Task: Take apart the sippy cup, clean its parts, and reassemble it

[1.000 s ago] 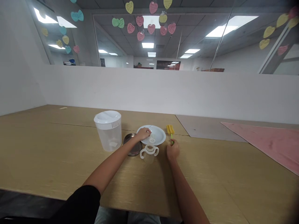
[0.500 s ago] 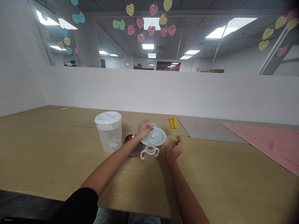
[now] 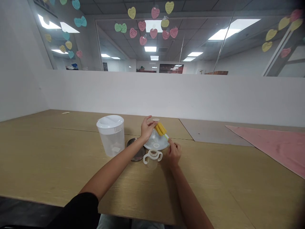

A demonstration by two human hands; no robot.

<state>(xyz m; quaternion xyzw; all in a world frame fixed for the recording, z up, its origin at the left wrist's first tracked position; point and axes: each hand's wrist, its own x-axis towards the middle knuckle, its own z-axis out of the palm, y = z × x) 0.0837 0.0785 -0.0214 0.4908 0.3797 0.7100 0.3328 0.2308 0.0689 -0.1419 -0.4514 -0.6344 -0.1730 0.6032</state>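
Note:
My right hand (image 3: 174, 152) is closed around the green handle of a yellow sponge brush (image 3: 160, 129), its head tilted up to the left. The sponge touches or nearly touches a small pale round cap-like piece (image 3: 156, 120) pinched in the fingers of my left hand (image 3: 147, 128); its exact kind is too small to tell. Below them lies a white plate (image 3: 163, 145) with a small white ring (image 3: 156, 145) on it. In front of the plate a clear cup with two white handles (image 3: 152, 155) stands upright.
A tall translucent bucket with a white lid (image 3: 110, 135) stands on the left. Between it and the plate lies a round metal tray (image 3: 138, 156), partly behind my left forearm. A pink cloth (image 3: 274, 143) covers the table's right side. A white wall (image 3: 143, 95) closes the back.
My right hand has brought the sponge brush left and tilted it, from upright beside the plate to against the piece in my left hand. My left hand has risen slightly and turned the piece.

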